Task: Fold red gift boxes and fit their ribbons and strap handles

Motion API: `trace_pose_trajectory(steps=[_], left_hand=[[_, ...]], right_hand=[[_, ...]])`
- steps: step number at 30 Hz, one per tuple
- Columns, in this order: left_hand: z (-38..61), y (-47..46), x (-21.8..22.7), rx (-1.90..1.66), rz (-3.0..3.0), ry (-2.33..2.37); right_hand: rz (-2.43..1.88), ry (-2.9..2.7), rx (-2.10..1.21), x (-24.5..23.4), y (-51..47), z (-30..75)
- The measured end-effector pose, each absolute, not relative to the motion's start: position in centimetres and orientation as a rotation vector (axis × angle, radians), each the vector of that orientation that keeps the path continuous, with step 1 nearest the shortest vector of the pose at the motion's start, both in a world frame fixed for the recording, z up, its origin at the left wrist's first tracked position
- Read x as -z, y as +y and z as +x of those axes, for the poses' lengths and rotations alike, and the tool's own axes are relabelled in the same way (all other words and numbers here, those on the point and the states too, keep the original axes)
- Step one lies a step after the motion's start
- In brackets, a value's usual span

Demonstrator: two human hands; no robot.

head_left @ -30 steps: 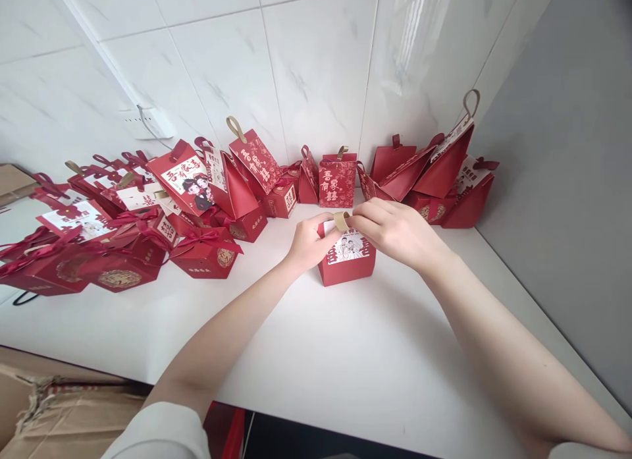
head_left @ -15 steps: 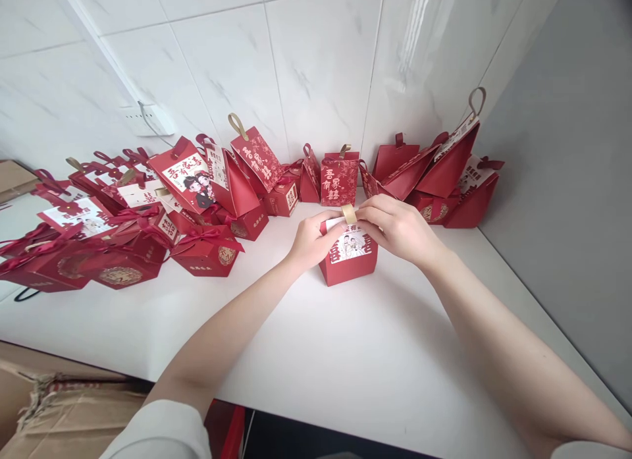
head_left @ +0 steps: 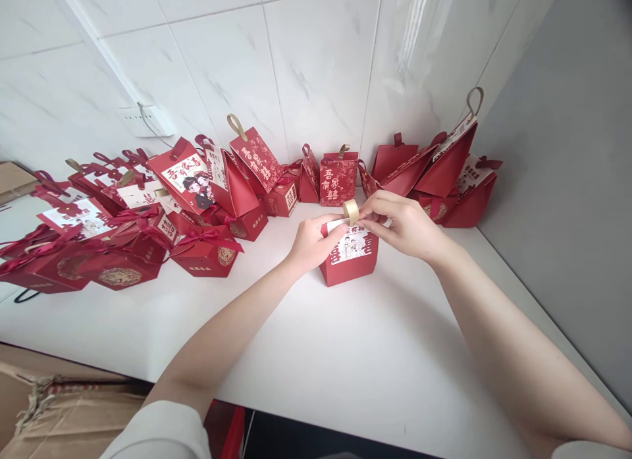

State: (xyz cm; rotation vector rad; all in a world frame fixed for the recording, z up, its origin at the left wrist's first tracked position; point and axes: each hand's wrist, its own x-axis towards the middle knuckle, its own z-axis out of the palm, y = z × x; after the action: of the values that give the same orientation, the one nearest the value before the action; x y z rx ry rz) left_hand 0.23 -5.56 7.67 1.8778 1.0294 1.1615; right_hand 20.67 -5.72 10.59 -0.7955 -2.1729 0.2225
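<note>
Standing upright, red box, top between left hand and right hand.

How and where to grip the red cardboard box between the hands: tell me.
Probably its lower body, from left and right: the box stands upright, while the left hand and the right hand crowd its top beside the gold ribbon loop.
</note>
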Motion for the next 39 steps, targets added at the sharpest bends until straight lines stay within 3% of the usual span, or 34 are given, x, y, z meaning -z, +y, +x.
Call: trace_pose_trajectory(steps=[39], left_hand=[[0.8, -5.8, -7.1, -1.238, 1.84, 1.102]], right_hand=[[-0.738, -2.279, -0.242, -10.9, -5.4, 21.7]])
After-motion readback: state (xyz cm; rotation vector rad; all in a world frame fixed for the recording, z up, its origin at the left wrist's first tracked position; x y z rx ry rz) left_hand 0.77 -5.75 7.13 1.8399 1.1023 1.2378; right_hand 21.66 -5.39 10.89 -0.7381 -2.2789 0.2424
